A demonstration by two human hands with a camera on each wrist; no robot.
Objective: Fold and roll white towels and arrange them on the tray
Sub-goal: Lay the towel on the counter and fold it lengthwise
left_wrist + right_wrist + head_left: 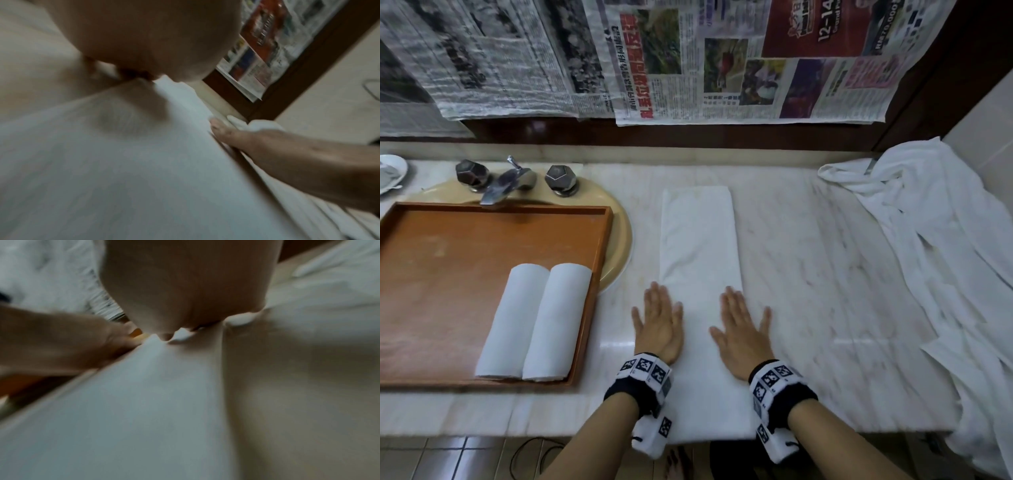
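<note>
- Folded white towel (700,246): a long, narrow strip lying flat on the marble counter (808,260), running from the near edge toward the back wall, just right of the tray.
- Left hand (659,323): palm down on the towel's near left edge, fingers straight and slightly spread, gripping nothing; part of the hand lies over the bare counter.
- Right hand (743,329): palm down on the towel's near right edge, fingers likewise straight and spread, holding nothing. Both wrists carry bands with black-and-white markers.
- Wrist views: each is blurred and shows little beyond the palm pressed on white cloth, with the other hand flat at the towel's far edge; fingertip contact cannot be told for certain.
- Wooden tray (465,240): set across a beige sink basin (621,240), left of the towel.
- Two rolled towels (536,322): side by side and touching, in the tray's near right corner.
- Faucet (508,181): chrome, with two faceted knobs, behind the tray.
- Heap of unfolded white towels (935,246): on the counter's right end, spilling over its front edge, well apart from the hands.
- Newspaper sheets (722,58): hung over the wall behind the counter.
</note>
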